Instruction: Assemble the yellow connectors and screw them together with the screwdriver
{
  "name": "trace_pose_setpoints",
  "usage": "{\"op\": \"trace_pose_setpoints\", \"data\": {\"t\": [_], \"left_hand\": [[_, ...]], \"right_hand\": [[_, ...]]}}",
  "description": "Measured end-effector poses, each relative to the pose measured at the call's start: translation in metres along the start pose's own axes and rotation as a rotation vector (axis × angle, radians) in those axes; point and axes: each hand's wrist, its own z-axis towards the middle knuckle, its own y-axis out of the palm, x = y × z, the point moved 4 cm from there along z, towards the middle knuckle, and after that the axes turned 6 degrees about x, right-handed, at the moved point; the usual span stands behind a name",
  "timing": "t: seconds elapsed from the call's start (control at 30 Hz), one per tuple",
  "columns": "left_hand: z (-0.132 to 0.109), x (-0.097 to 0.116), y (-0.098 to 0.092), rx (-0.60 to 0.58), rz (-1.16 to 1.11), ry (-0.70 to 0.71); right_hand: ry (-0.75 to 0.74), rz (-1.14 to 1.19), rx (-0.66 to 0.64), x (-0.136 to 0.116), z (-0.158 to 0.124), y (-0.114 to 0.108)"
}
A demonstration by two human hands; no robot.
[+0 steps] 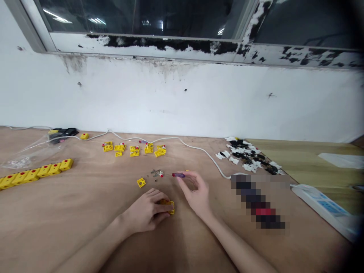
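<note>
Near the front middle of the table, my left hand [149,210] is closed around a yellow plastic housing [171,207], its fingers covering most of the part. My right hand [197,191] pinches the purple and red handle of a small screwdriver [179,175]. The thin shaft points left, its tip at a small white and red part [161,174] beside a few metal pieces [155,173]; I cannot tell whether they touch. A loose yellow frame piece [141,182] lies left of these, above my left hand.
Several open yellow housings [134,151] lie toward the wall. A row of yellow boxes with red buttons [32,174] runs along the left. White and black pieces [247,155] are heaped at right, near a white cable [210,151] and a power strip [324,208].
</note>
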Motion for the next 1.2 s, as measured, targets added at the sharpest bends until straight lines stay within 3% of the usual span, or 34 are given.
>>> {"op": "trace_pose_setpoints", "data": {"t": [0.27, 0.7, 1.03, 1.2], "left_hand": [[-0.002, -0.002, 0.003, 0.003, -0.005, -0.014], [-0.002, -0.001, 0.001, 0.008, -0.007, -0.004], [0.001, 0.001, -0.001, 0.009, -0.022, -0.001], [0.0, 0.0, 0.0, 0.012, -0.023, -0.006]], "right_hand": [[0.012, -0.003, 0.011, 0.005, 0.012, 0.024], [-0.021, -0.061, 0.02, 0.003, 0.012, 0.022], [-0.022, -0.022, -0.088, -0.006, 0.002, 0.043], [-0.048, -0.058, -0.053, -0.008, 0.005, 0.039]]}}
